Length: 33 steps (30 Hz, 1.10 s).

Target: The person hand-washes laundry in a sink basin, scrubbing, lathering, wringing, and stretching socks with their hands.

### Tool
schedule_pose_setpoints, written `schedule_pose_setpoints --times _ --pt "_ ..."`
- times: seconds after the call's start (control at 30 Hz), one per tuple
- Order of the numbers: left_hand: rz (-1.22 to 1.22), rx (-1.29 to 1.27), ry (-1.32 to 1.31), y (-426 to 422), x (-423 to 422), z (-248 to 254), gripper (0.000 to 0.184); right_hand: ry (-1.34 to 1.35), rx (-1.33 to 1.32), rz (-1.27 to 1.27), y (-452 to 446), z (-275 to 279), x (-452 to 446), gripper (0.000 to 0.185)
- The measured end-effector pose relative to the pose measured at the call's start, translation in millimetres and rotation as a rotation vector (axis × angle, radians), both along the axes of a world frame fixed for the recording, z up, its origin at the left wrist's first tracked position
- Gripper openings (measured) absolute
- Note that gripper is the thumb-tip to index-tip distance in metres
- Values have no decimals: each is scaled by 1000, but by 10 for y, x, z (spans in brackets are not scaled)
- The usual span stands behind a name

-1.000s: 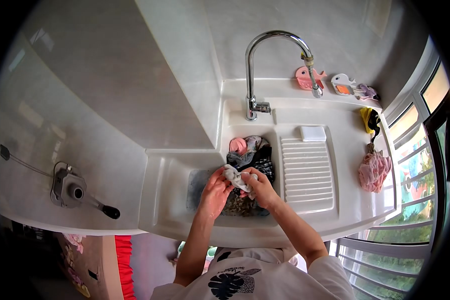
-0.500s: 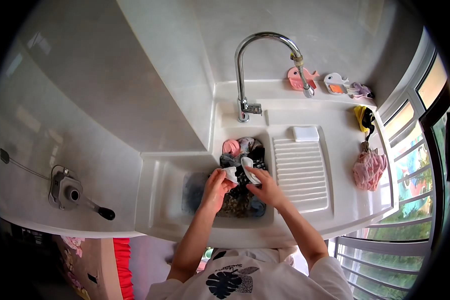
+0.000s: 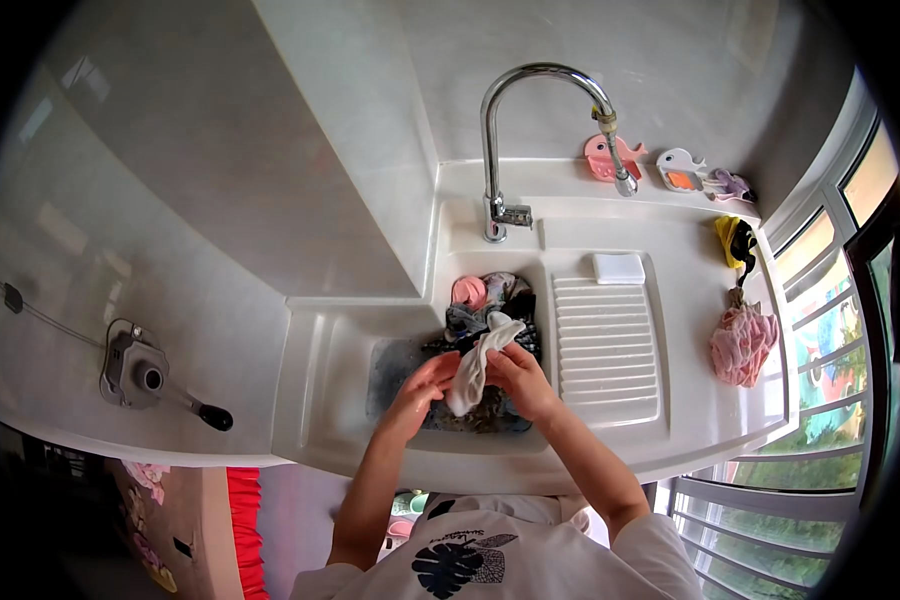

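Note:
A white sock (image 3: 473, 372) hangs between my two hands over the sink basin (image 3: 315, 400). My right hand (image 3: 516, 378) pinches it near its upper part, fingers closed round the fabric. To the left of the sock is my left hand (image 3: 423, 393), its fingers slightly bent and apart, close against the cloth; whether it grips the cloth is not clear. Beneath them, dark and patterned wet clothes (image 3: 515, 310) lie in the basin beside greyish water, with a pink item (image 3: 469, 291) at the back of the pile.
A curved chrome faucet (image 3: 489, 150) rises behind the basin. Right of it are a ribbed washboard (image 3: 606, 350), a white soap bar (image 3: 619, 268), two whale-shaped dishes (image 3: 610, 160), a pink cloth bundle (image 3: 742, 343) and a yellow-and-black cloth (image 3: 735, 243). A metal crank (image 3: 150, 375) is on the left wall.
The white fabric was bunched, then spread in two parts between my hands; now it hangs as one long piece. My hands have come closer together since half a second ago.

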<state>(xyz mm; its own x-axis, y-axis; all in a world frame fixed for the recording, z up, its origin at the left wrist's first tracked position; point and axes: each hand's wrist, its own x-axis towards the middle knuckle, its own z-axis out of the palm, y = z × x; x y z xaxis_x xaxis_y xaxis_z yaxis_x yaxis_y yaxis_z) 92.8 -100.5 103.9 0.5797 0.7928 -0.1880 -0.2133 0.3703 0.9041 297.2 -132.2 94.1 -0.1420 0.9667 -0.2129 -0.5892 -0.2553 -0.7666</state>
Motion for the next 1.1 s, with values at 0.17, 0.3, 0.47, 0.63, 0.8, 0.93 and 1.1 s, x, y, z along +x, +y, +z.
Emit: schedule_pose_setpoints --times 0.17,0.3,0.47,0.63,0.8,0.93,1.1 --pt "-10 -45 -146 -194 133 259 55 138 -81 -109 60 91 -11 24" --pt "27 88 42 -224 140 218 35 37 -99 -71 81 3 47 24" --pt "80 99 68 -212 208 59 12 -257 -98 151 -15 -75 187 22" --pt "55 371 160 -183 243 -76 19 -175 -160 70 -96 -115 171 20" --pt "94 948 566 -327 290 261 40 93 -200 -57 -50 -22 187 20" --pt "285 964 550 -263 290 168 34 198 -205 -16 -20 -31 138 20" --pt "308 708 414 -247 275 91 7 125 -225 65 -20 -12 147 23"
